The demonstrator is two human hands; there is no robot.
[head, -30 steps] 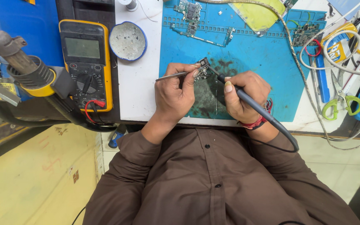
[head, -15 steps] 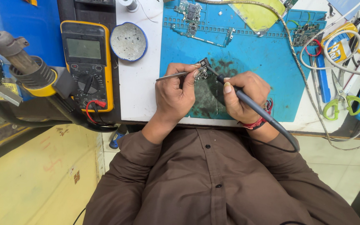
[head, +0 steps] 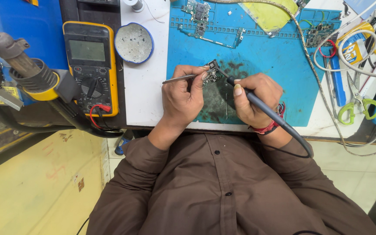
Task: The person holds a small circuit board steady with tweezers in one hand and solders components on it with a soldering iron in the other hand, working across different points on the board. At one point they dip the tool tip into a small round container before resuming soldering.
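Head view: the left hand (head: pixel 182 98) pinches tweezers (head: pixel 180 79), fingers closed narrow around them, tips at a small board (head: pixel 213 72) on the blue mat (head: pixel 275 69). The right hand (head: pixel 255 100) grips a soldering iron (head: pixel 262 106) — tip touching the board. A multimeter (head: pixel 91 65) lies well left.
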